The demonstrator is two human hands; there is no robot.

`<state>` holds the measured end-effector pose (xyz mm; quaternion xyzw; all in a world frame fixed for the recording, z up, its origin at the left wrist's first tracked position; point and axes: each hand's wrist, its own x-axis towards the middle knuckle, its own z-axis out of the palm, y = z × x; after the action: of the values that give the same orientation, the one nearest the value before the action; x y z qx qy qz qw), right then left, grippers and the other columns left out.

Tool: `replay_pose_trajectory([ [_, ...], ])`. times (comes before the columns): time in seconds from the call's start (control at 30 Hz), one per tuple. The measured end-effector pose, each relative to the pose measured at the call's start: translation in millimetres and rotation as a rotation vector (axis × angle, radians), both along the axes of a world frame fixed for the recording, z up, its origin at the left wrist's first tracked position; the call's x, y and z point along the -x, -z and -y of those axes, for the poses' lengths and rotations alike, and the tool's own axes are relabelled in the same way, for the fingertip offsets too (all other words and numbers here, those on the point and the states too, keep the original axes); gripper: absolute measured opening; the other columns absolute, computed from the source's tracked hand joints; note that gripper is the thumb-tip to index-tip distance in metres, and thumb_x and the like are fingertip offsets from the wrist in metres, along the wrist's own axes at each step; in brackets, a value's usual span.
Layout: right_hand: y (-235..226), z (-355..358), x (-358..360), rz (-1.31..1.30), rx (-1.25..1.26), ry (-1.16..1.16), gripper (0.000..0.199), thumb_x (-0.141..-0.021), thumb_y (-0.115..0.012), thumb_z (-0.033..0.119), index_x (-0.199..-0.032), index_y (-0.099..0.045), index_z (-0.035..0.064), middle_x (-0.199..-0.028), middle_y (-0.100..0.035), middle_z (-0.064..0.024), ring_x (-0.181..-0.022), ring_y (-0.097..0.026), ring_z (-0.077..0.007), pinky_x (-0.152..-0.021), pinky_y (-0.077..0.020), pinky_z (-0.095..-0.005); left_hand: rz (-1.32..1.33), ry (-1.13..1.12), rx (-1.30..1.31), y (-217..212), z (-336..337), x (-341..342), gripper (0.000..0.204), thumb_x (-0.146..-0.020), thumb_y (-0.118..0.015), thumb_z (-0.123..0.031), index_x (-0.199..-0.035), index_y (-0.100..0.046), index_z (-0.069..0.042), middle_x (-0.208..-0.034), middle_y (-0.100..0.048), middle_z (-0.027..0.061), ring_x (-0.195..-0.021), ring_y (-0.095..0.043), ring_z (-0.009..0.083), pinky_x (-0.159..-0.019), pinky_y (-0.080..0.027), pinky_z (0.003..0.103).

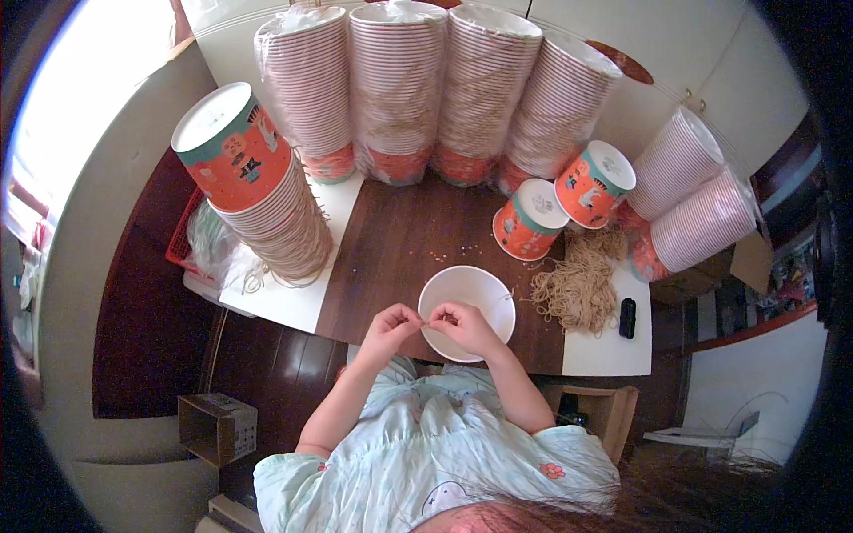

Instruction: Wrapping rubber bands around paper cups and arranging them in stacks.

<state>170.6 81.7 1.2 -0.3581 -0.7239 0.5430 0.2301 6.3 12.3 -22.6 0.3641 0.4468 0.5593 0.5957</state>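
A paper bucket with a white inside (475,289) stands upright, mouth up, at the near edge of the table. My left hand (391,330) and my right hand (462,329) meet above the left part of its rim. Fingertips of both hands are pinched together, and what they hold is too small to make out. A thin strand of cord (509,296) shows at the right side of the rim. Right of the bucket lies a loose heap of tan cords (582,289).
Two orange and green buckets (530,222) stand upside down behind the cord heap. Wrapped bucket stacks (397,89) line the back, with more (702,222) at right. A tall stack (253,191) leans at left. A black object (628,318) lies near the right edge. Tiny coloured bits (442,255) dot the brown tabletop (400,222).
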Motion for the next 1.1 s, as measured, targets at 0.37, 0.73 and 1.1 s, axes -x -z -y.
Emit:
replay_pose_trajectory([
  [0.37, 7.8, -1.2, -3.4, -0.091, 0.123, -0.018, 0.007, -0.077, -0.057, 0.008, -0.081, -0.057, 0.0022, -0.073, -0.056, -0.0009, -0.067, -0.05, -0.0068, -0.062, -0.043, -0.0223, -0.003, -0.022, 0.071, -4.7, 2.0, 4.6, 0.002, -0.077, -0.051, -0.004, -0.077, -0.051, -0.005, -0.071, -0.055, 0.0013, -0.052, -0.044, 0.0033, -0.044, -0.034, 0.016],
  [0.73, 8.8, -1.6, -2.8, -0.215, 0.276, -0.091, 0.006, -0.08, -0.054, 0.006, -0.083, -0.054, 0.0012, -0.078, -0.054, 0.0005, -0.074, -0.049, -0.0065, -0.068, -0.0418, -0.0215, -0.5, 0.056, -0.048, -26.0, 0.1, -3.6, 0.009, -0.078, -0.056, -0.008, -0.081, -0.055, 0.0, -0.068, -0.053, -0.0021, -0.061, -0.046, 0.0029, -0.054, -0.039, 0.018],
  [1.1, 8.7, -0.9, -2.1, -0.171, 0.24, -0.082, 0.006, -0.082, -0.052, 0.007, -0.084, -0.053, 0.002, -0.078, -0.052, 0.0013, -0.073, -0.048, -0.0053, -0.066, -0.0408, -0.0202, -0.367, -0.024, -0.018, -11.0, 0.4, -8.6, 0.009, -0.08, -0.056, -0.008, -0.084, -0.058, 0.0, -0.066, -0.053, -0.0031, -0.058, -0.043, 0.0017, -0.05, -0.035, 0.017],
])
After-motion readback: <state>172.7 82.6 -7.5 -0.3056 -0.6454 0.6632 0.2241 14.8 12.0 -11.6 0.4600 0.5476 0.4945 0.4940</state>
